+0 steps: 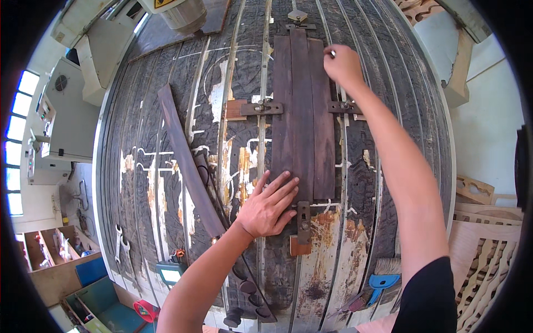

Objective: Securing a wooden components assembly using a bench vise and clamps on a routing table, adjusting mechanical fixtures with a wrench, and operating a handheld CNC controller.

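Observation:
Three long dark wooden boards [302, 122] lie side by side on a grooved machine bed. My left hand [268, 206] rests flat over their near end, fingers spread. At the far right corner of the boards, my right hand [342, 65] is closed, thumb and fingers pinched around something small. Only a whitish tip of it shows, too little to name. Metal clamp plates hold the boards' edges: a left clamp [269, 109], a right clamp [340, 107], a near clamp [303, 222] and a far clamp [300, 26].
A dark wooden strip [191, 161] lies slanting at left. A machine head [183, 16] hangs over the far left. Wrenches [117, 244], a teal-cased device [169, 273] and a blue-handled brush [383, 282] lie along the near side. Cut wooden panels [483, 277] stand at right.

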Demonstrator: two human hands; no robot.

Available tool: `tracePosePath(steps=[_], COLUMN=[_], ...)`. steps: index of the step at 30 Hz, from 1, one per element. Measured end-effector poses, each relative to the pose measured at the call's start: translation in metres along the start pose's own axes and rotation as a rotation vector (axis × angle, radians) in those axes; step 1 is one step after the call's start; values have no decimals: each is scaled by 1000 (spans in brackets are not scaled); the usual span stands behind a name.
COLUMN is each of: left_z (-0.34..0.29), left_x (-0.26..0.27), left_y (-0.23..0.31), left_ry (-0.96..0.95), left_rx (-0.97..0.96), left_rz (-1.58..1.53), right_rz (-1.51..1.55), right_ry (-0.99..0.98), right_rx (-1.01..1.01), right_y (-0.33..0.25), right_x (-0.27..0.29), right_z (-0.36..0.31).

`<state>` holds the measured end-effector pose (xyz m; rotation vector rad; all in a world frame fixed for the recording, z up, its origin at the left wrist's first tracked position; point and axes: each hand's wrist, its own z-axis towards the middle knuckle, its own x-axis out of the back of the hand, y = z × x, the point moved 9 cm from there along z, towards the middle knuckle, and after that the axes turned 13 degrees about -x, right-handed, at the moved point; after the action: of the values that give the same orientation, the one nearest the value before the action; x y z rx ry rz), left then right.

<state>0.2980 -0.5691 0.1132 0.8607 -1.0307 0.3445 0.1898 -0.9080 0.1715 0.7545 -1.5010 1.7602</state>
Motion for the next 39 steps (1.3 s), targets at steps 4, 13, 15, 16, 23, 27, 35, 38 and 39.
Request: tracePosePath(steps=[4, 13, 15, 16, 23, 27, 35, 38, 39], left_z=[-4, -5, -4, -4, -1, -5, -4, -5, -5], left_x=[-1, 0, 1, 1, -1, -2, -5, -8, -8], left_y=[-3, -6, -5, -5, -3, -4, -7, -9, -8], left_ry=[-1, 17, 8, 6, 18, 0, -46, -78, -79], left_rx=[18, 12, 15, 16, 15, 25, 36, 49, 42], left_rz=[2, 0, -10, -11, 2, 4, 23, 25, 46], right_rz=[-118, -294, -299, -287, -243, -243, -342, -375, -382], right_ry=[-38, -187, -234, -229, -278, -314, -190, -282, -290], right_rx=[-45, 5, 17, 7, -39, -22, 141, 46, 37], right_y=[3, 3, 2, 2, 19, 14, -4, -4, 0], right_x=[-53, -105, -109, -109, -128, -135, -129, -135, -138], right_z=[56, 98, 103, 105, 126, 121, 112, 108, 107])
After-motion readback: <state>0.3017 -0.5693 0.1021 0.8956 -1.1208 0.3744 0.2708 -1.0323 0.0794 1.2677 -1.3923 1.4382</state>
